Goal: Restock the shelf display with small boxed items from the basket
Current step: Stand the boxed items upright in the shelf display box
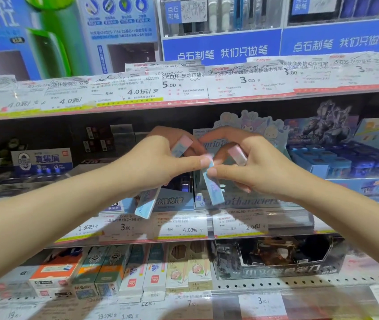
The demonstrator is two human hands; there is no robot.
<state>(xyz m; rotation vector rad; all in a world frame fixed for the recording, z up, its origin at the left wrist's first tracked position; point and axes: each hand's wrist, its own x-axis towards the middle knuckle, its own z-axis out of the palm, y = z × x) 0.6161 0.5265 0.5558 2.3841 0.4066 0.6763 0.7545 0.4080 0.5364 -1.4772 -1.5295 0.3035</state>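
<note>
- Left hand gripping two pastel boxes — one hanging low, one poking up
- Right hand pinching a box, another tucked above
- All held before the middle shelf's display carton

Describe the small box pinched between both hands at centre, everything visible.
The centre box is a slim, long carton, pale blue with a pinkish upper end and faint script print, seemingly glossy card. It hangs tilted, lower end toward the right. The left hand and right hand pinch its upper end; both hold similar boxes too.
</note>
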